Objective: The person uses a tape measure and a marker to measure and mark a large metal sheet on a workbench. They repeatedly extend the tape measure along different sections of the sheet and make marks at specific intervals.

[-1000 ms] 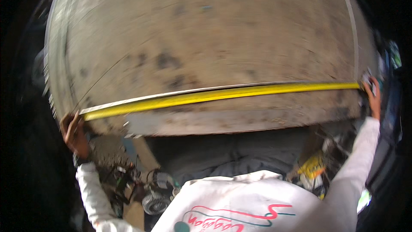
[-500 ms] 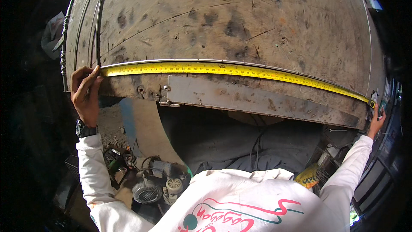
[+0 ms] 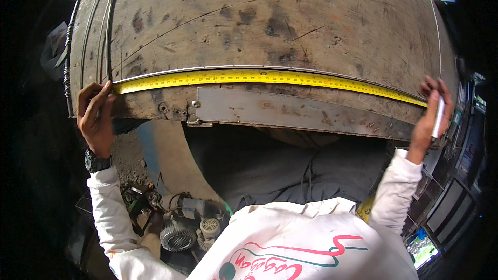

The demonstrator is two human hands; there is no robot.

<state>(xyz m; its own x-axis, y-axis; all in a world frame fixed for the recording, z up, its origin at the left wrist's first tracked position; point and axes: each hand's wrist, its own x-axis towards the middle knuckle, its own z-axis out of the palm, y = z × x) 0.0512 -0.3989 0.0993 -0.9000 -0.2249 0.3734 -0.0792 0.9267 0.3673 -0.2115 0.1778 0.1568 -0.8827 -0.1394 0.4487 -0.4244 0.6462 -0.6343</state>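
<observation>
A big worn wooden desk (image 3: 270, 26) fills the upper part of the view, its top stained and scratched, with thin metal rods running along its left edge. A grey steel plate (image 3: 301, 114) is fixed along its near edge, bolted at the left end. Below the edge lies dark floor, and at lower left a small motor (image 3: 179, 233) with a finned fan cover sits among loose parts.

A yellow tape (image 3: 270, 78) is stretched flat across the desk just above the plate, almost from one side to the other, beside a thin metal strip that follows the same line.

The left hand (image 3: 96, 116) sits at the tape's left end, fingers curled over the desk edge and thumb tip pressing the tape down; a dark watch is on that wrist. The right hand (image 3: 430, 116) is at the tape's right end, fingers closed loosely around a slim silvery object (image 3: 440, 116), probably the tape's case, though I cannot tell for sure. Both sleeves are white.
</observation>
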